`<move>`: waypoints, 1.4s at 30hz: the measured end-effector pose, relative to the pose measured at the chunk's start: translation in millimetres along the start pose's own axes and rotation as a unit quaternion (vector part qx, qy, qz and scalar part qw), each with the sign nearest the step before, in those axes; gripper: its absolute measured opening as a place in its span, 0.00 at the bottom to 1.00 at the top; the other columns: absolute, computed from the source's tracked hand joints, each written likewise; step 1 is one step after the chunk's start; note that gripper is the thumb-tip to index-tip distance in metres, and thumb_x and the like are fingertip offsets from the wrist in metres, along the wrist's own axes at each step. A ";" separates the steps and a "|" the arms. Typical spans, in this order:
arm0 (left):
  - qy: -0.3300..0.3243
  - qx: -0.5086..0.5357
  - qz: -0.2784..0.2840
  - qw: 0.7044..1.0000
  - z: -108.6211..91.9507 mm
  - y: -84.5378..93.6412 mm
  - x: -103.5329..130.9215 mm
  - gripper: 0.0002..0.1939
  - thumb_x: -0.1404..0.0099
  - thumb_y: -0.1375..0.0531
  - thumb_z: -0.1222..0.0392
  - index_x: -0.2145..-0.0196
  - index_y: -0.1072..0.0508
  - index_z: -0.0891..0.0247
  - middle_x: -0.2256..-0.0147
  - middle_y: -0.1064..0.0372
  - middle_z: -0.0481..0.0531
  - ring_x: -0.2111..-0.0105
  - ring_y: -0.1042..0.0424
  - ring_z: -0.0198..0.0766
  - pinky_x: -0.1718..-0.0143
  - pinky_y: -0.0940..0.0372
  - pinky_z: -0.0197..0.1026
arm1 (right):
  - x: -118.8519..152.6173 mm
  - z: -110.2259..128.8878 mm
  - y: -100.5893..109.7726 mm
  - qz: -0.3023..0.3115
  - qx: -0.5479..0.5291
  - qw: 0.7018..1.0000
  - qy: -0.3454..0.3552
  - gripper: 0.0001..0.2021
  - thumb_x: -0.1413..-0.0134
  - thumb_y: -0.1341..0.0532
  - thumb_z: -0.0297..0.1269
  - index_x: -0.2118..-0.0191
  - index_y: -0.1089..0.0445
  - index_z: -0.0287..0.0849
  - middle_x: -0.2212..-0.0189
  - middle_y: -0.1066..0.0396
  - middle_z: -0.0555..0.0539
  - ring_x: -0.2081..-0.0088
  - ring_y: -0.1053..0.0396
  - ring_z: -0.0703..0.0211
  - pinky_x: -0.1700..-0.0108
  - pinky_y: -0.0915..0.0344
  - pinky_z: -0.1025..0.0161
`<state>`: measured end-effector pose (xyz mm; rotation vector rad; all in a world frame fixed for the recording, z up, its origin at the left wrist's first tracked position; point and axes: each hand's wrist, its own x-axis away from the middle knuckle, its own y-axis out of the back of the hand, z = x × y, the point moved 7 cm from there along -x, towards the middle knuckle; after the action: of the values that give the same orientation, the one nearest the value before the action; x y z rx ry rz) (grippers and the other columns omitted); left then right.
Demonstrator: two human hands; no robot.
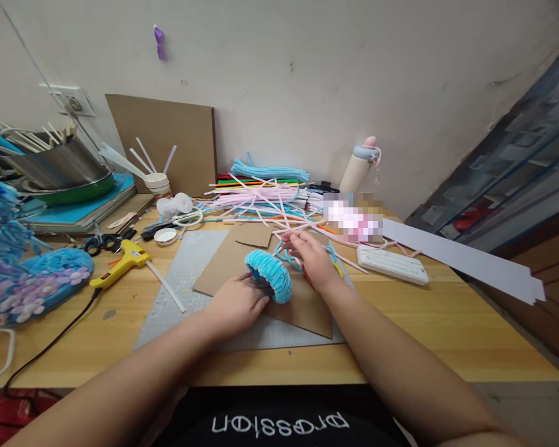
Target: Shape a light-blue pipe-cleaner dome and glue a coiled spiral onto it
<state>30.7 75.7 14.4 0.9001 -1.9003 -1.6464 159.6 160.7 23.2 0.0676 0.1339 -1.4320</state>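
Note:
My left hand (pixel 240 303) is closed on the rim of a turquoise, ribbed, dome-like piece (pixel 272 273), which looks made of pipe cleaners. The piece is tilted, its darker hollow side toward my left fingers. To its right, my right hand (pixel 310 257) hovers over loose blue pipe cleaners (pixel 286 256), its fingers stretched to the left and slightly bent. Nothing can be made out between those fingertips. Under both hands lies a brown cardboard sheet (pixel 302 313) on a grey cutting mat (pixel 168 326). A small cardboard piece (pixel 254 235) rests just beyond the dome.
A yellow glue gun (pixel 125 261) with a glue stick lies left, near black scissors (pixel 101 241) and a blue flowered craft (pixel 37 285). Pipe cleaner bundles (pixel 261 195) are piled at the back. A white power strip (pixel 391 265) and a bottle (pixel 356 167) stand right.

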 end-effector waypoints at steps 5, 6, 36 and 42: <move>-0.010 -0.073 -0.044 0.996 -19.7 -1.5 -0.8 0.15 0.32 0.50 0.62 0.63 0.23 0.68 0.60 0.24 0.61 0.53 0.28 0.49 0.41 0.44 0.54 | -5.4 -5.7 6.1 -0.022 0.011 1.000 -0.002 0.18 0.48 0.43 0.53 0.62 0.31 0.44 0.61 0.28 0.46 0.58 0.30 0.55 0.54 0.36 0.57; -0.018 -0.100 -0.048 0.994 -25.9 -4.1 -1.1 0.15 0.33 0.49 0.62 0.62 0.23 0.70 0.60 0.25 0.64 0.53 0.29 0.51 0.42 0.44 0.55 | -5.5 -4.0 7.2 -0.027 0.013 1.000 0.000 0.18 0.48 0.43 0.53 0.62 0.31 0.44 0.61 0.28 0.46 0.58 0.30 0.55 0.54 0.36 0.57; 0.038 -0.063 -0.097 0.993 -20.4 -16.9 23.9 0.16 0.31 0.51 0.64 0.56 0.25 0.69 0.57 0.24 0.60 0.52 0.29 0.49 0.43 0.41 0.55 | 61.9 49.8 -62.3 0.242 0.306 0.903 0.182 0.29 0.47 0.36 0.45 0.39 0.41 0.54 0.40 0.42 0.45 0.38 0.45 0.48 0.37 0.48 0.45; 0.046 -0.024 -0.125 0.991 -24.3 -3.6 30.6 0.15 0.32 0.50 0.63 0.56 0.26 0.67 0.58 0.24 0.58 0.52 0.29 0.48 0.45 0.38 0.53 | 64.8 45.1 -65.3 0.276 0.288 0.898 0.185 0.26 0.47 0.36 0.39 0.42 0.37 0.54 0.41 0.39 0.46 0.40 0.42 0.51 0.38 0.46 0.48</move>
<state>28.0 36.6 12.8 1.2150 -1.7358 -1.7493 105.8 82.3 61.4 0.8101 -0.0075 -0.8319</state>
